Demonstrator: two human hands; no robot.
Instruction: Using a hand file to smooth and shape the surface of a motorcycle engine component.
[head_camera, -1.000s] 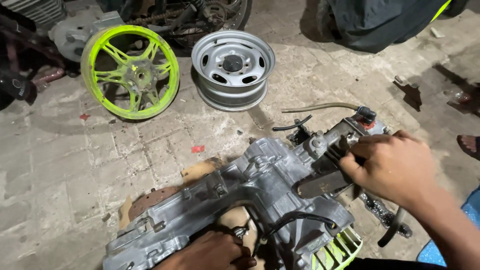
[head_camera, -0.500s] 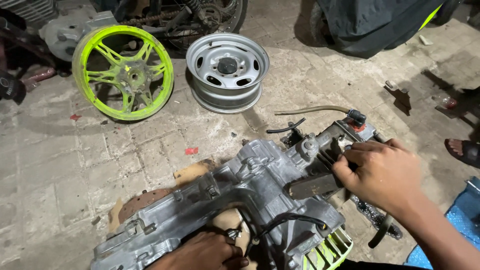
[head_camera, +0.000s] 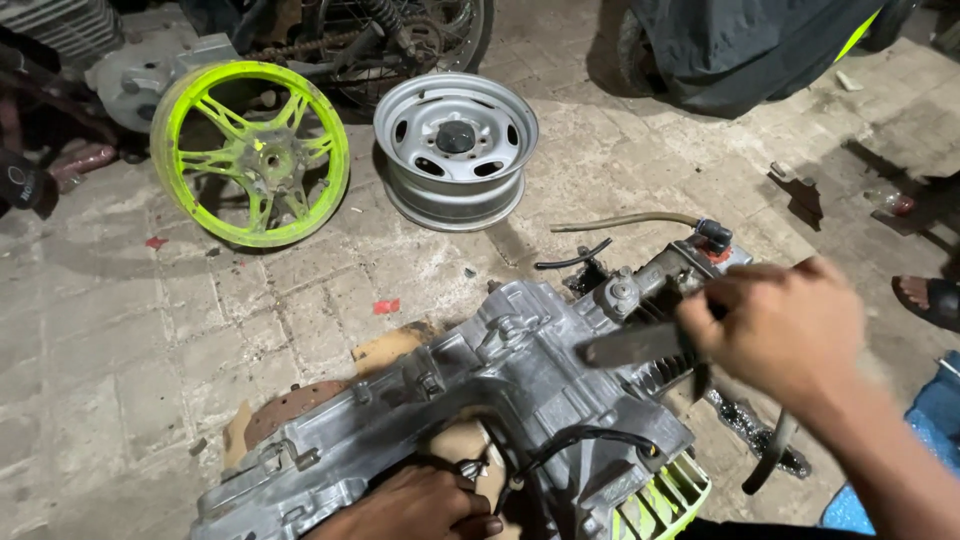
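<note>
Engine (head_camera: 520, 400) lies on the floor, left hand (head_camera: 420, 505) pressing it steady (fingers curled) while right hand (head_camera: 780, 325) grips a dark tool (head_camera: 630, 343).

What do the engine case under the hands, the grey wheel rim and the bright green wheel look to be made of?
Engine case: looks like cast aluminium, going by its dull silver, rough-grained skin with moulded ribs and bosses.
Grey wheel rim: probably pressed steel, painted grey, judging by its smooth dished face with punched slots.
Green wheel: seemingly a cast alloy, painted neon green, with thick moulded spokes and scuffs near the hub.
</note>
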